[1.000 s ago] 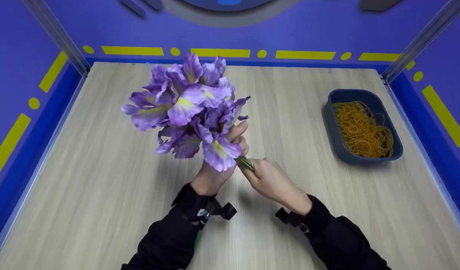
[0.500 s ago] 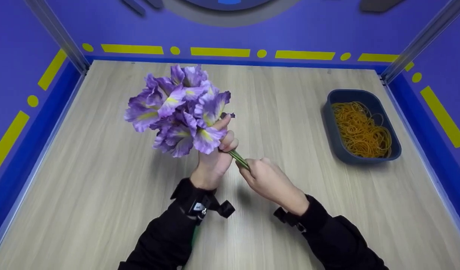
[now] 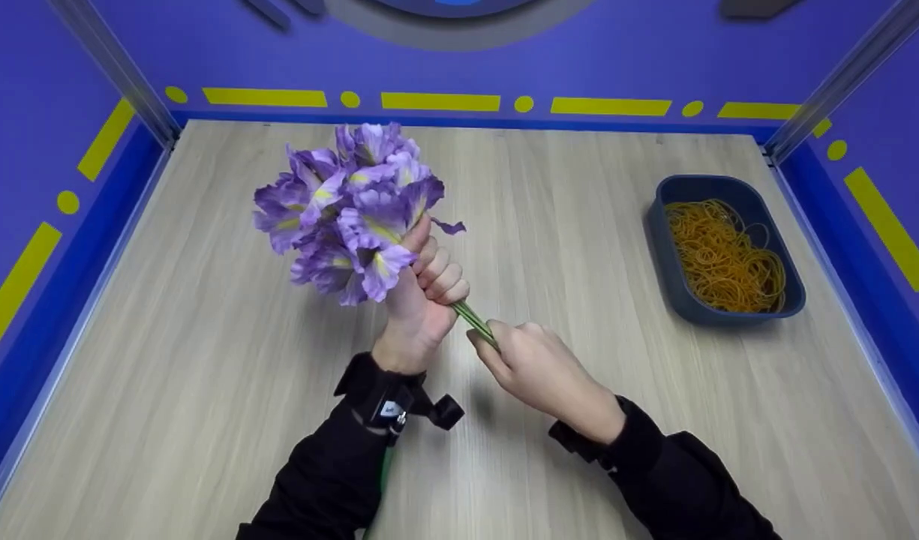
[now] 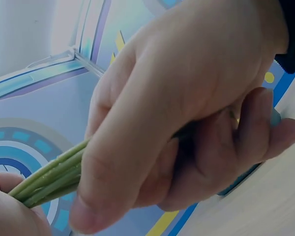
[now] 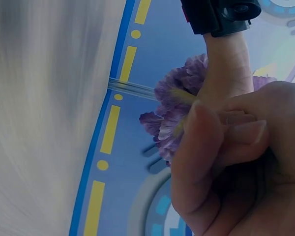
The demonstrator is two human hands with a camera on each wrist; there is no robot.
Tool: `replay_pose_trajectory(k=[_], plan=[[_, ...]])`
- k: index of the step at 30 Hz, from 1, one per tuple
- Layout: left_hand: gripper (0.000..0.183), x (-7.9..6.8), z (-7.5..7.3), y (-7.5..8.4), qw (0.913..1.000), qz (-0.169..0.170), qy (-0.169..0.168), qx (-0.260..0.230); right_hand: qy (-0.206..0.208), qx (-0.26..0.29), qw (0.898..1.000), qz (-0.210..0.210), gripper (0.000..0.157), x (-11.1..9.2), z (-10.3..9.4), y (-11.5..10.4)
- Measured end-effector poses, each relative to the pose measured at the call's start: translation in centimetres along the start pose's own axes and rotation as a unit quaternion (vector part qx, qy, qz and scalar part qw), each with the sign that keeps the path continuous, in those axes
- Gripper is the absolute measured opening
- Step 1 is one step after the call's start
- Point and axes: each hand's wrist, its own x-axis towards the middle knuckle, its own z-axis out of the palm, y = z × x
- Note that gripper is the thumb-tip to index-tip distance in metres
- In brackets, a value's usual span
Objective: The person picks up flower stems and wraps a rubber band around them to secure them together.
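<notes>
A bunch of purple irises [image 3: 354,217], yellow at the petal centres, tilts up and left above the table. My left hand [image 3: 425,307] grips its green stems [image 3: 474,324] just below the blooms, fingers curled round and thumb up against the petals. Lower down, my right hand [image 3: 545,367] holds the stem ends, which are hidden inside it. In the left wrist view the right hand [image 4: 152,108] fills the middle, stems [image 4: 54,177] running into it; part of the left hand [image 4: 14,211] shows at the lower left. Curled fingers of the right hand [image 5: 201,167] hide the stems in the right wrist view.
A dark blue container [image 3: 665,255] of yellow rubber bands [image 3: 722,255] stands at the right on the wood-grain table [image 3: 564,195]. Blue walls with yellow marks [image 3: 440,101] enclose the back and sides. A green strip [image 3: 386,469] shows beside the left sleeve.
My left hand and the blooms have moved left, away from the right hand, baring more stem between the hands. The left fingers have come into fuller view. The right hand has barely moved.
</notes>
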Motion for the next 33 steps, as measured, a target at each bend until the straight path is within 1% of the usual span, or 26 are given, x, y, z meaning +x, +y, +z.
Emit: replay_pose_trajectory(k=[5, 10, 14, 17, 22, 24, 28, 33], plan=[[0.053, -0.1, 0.1, 0.1, 0.9999, 0.001, -0.010, -0.003, -0.002, 0.007, 1.000, -0.011, 0.037, -0.3, -0.2, -0.3], [0.052, -0.4, 0.3, 0.5, 0.9998, 0.014, -0.011, -0.007, 0.001, 0.008, 0.999, -0.033, 0.036, -0.4, -0.3, -0.4], [0.051, -0.5, 0.6, 0.8, 0.9996, 0.023, -0.017, -0.007, 0.001, 0.009, 0.999, -0.042, 0.034, -0.5, -0.2, -0.3], [0.050, -0.5, 0.9, 0.8, 0.9996, 0.027, -0.008, -0.004, -0.002, 0.005, 0.999, -0.046, 0.032, -0.5, -0.2, -0.3], [0.050, -0.5, 1.1, 0.8, 0.9994, 0.031, 0.014, 0.003, 0.006, -0.006, 0.998, -0.061, 0.030, -0.3, -0.4, -0.2], [0.050, -0.6, 1.1, 0.8, 0.9992, 0.035, 0.016, 0.004, 0.005, -0.006, 0.998, -0.064, 0.031, -0.3, -0.6, -0.1], [0.049, -0.7, 1.1, 1.0, 0.9984, 0.055, 0.012, 0.005, -0.012, -0.005, 0.998, -0.067, 0.030, -0.4, -1.1, 0.2], [0.049, -0.7, 1.0, 2.0, 0.9953, 0.093, 0.007, -0.026, -0.044, -0.019, 0.996, -0.070, 0.023, -0.6, -2.8, 1.4]])
